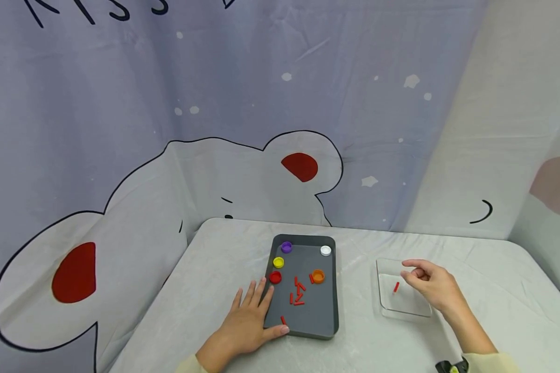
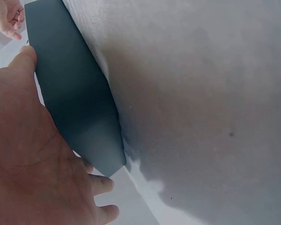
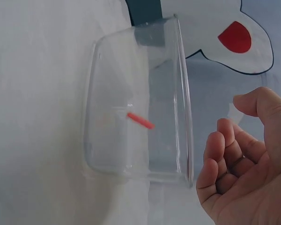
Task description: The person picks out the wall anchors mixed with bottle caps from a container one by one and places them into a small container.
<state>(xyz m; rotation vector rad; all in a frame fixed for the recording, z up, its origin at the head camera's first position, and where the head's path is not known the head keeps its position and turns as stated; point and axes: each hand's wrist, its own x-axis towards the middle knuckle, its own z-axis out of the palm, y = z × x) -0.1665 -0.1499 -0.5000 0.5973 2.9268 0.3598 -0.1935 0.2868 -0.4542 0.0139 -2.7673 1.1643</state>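
My left hand (image 1: 245, 326) rests at the near left corner of a dark grey tray (image 1: 317, 313), fingers spread along its side and the thumb over the near edge. Several short red sticks (image 1: 291, 298) lie loose in the tray, one of them close to that thumb. On the right, my right hand (image 1: 431, 285) hovers over the edge of a clear plastic box (image 1: 404, 313). Thumb and forefinger stand apart, the other fingers are loosely bent, and nothing is between them. Inside the box lies a single red stick (image 3: 139, 120).
Small round cups or caps stand in the tray: purple (image 1: 287, 247), yellow (image 1: 278, 262), red (image 1: 275, 277), white (image 1: 325, 250) and orange (image 1: 318, 276). A white cloth (image 1: 354, 290) covers the table. Behind it hangs a printed curtain (image 1: 242, 77).
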